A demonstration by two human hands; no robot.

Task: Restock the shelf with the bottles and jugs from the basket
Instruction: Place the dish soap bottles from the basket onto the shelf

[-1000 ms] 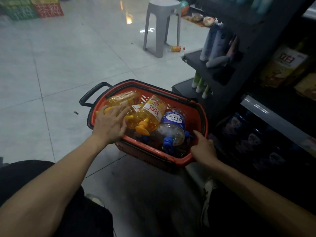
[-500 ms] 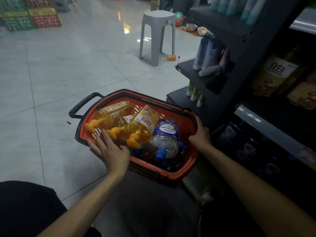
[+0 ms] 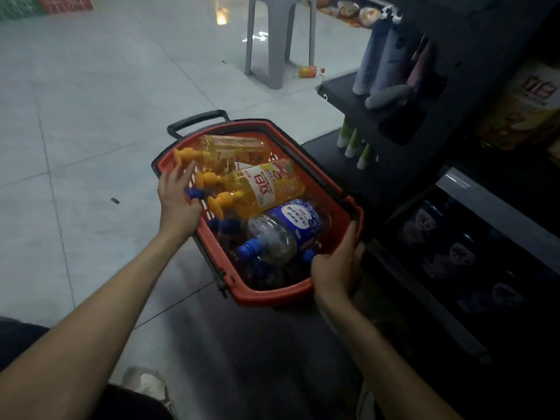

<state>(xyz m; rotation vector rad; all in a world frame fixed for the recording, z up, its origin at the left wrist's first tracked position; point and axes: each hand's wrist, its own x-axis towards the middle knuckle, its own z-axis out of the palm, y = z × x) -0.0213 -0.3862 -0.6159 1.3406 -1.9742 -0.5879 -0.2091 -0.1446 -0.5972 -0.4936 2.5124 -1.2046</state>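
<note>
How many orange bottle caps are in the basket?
3, along the left side of the basket: far cap by the rim, middle cap, near cap nearest the blue-labelled jug. Others may lie hidden underneath.

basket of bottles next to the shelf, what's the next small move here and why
Probably close the left hand round the neck of the nearest oil bottle and lift it out. Its fingers lie open right beside the yellow caps, the right hand grips the basket by its rim and steadies it, and no bottle is held yet.
</note>
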